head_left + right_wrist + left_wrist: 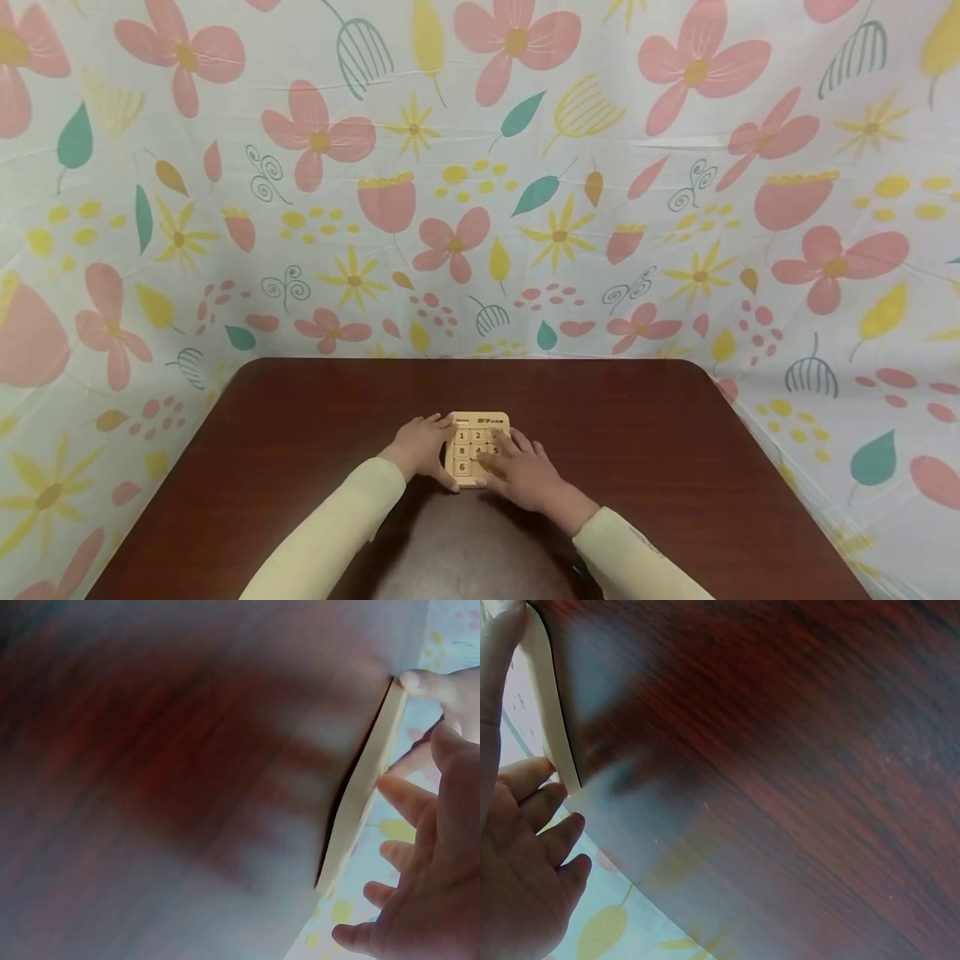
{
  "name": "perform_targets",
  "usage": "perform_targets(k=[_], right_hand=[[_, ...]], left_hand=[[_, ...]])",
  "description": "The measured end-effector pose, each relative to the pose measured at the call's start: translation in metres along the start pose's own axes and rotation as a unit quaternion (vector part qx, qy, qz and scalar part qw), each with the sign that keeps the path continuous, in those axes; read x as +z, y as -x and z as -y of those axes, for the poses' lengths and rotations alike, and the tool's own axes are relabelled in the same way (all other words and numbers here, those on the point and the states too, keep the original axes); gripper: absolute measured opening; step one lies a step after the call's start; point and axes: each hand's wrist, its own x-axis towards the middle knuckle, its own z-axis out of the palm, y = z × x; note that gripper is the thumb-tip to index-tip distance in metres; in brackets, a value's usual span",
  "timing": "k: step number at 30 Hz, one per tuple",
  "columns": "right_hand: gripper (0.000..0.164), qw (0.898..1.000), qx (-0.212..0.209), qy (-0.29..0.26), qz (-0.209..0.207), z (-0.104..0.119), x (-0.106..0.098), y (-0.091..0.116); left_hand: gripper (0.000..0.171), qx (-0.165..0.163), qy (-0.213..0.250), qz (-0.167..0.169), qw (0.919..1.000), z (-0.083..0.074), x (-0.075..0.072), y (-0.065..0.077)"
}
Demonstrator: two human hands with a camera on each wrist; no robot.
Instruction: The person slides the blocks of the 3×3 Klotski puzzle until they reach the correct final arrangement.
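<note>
A pale wooden number sliding puzzle (462, 451) lies flat on the dark table, its square tiles showing digits such as 1, 2, 8 and 6. My left hand (422, 448) grips its left side, thumb at the near corner and index finger at the far corner. Over the puzzle's right side reaches my right hand (525, 478), with fingertips touching the tiles and hiding some of them. The left wrist view has the puzzle's edge (553, 697) beside the thumb. In the right wrist view, the right hand's fingers (409, 799) look mostly straight and spread.
The reddish-brown wooden table (637, 433) has rounded far corners and a glossy near part that reflects light. Behind it and at both sides hangs a white cloth (465, 317) printed with flowers and leaves.
</note>
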Motion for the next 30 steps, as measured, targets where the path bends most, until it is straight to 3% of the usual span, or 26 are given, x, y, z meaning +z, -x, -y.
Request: perform_targets(k=[9,17,22,30], right_hand=[[0.055,0.998,-0.059,0.004,0.012,0.003,0.005,0.001],[0.053,0.999,-0.019,0.013,0.023,-0.012,0.000,0.014],[0.053,1.000,-0.024,0.000,0.017,-0.010,-0.006,0.018],[0.054,0.999,-0.031,0.011,0.004,0.008,-0.001,-0.006]], left_hand=[[0.110,0.002,0.003,-0.002,1.0000,-0.001,-0.003,-0.002],[0.110,0.003,0.001,-0.002,1.0000,-0.001,-0.006,-0.003],[0.109,-0.001,-0.004,-0.001,1.0000,-0.002,-0.005,-0.003],[0.109,-0.008,0.000,0.011,0.9999,-0.004,-0.003,0.001]])
